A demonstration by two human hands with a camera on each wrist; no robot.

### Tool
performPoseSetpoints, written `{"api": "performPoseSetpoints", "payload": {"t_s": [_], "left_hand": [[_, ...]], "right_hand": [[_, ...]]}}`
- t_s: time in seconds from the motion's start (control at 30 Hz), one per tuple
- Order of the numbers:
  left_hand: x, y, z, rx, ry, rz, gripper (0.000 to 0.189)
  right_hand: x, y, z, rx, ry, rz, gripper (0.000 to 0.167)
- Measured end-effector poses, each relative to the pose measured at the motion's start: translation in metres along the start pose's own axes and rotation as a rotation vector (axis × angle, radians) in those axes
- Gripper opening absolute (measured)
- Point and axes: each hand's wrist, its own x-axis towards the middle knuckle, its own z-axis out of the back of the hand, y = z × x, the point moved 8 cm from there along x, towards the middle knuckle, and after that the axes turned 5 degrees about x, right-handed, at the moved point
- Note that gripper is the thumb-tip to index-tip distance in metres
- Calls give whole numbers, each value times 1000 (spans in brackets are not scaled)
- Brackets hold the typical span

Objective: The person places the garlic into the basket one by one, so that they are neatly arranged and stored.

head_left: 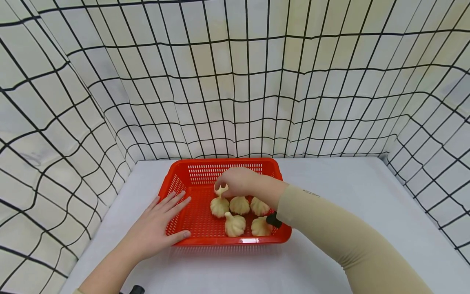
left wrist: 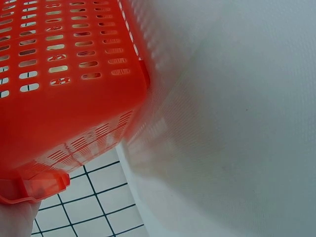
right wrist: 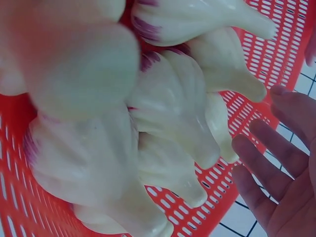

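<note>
A red plastic basket (head_left: 198, 196) with slotted walls holds several pale garlic bulbs (head_left: 235, 224), mostly in its right half. My left hand (head_left: 158, 224) lies spread over the basket's left rim, fingers straight; part of that hand (left wrist: 17, 219) shows by the rim in the left wrist view. Over the garlic reaches my right hand (head_left: 238, 181), its fingers bent beside a bulb (head_left: 219, 207) near the middle. In the right wrist view the fingers of the right hand (right wrist: 281, 173) are apart, close to the stems of purple-streaked garlic (right wrist: 168, 94), gripping none.
The basket stands on a white-covered table (head_left: 330, 183). A black grid net (head_left: 249, 98) over white sheeting rises behind and on both sides. The right forearm in a beige sleeve (head_left: 330, 228) crosses the basket's right rim.
</note>
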Motion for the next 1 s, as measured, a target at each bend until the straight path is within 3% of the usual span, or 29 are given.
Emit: {"api": "performPoseSetpoints", "payload": {"t_s": [0.53, 0.73, 1.0], "left_hand": [[0, 2, -2, 3, 6, 6, 85], [0, 1, -1, 6, -2, -2, 85], [0, 1, -1, 9, -3, -3, 85]], "right_hand": [[-17, -5, 19, 151, -61, 25, 28], [-23, 4, 9, 138, -4, 76, 21], [-28, 9, -10, 190, 149, 98, 18]]}}
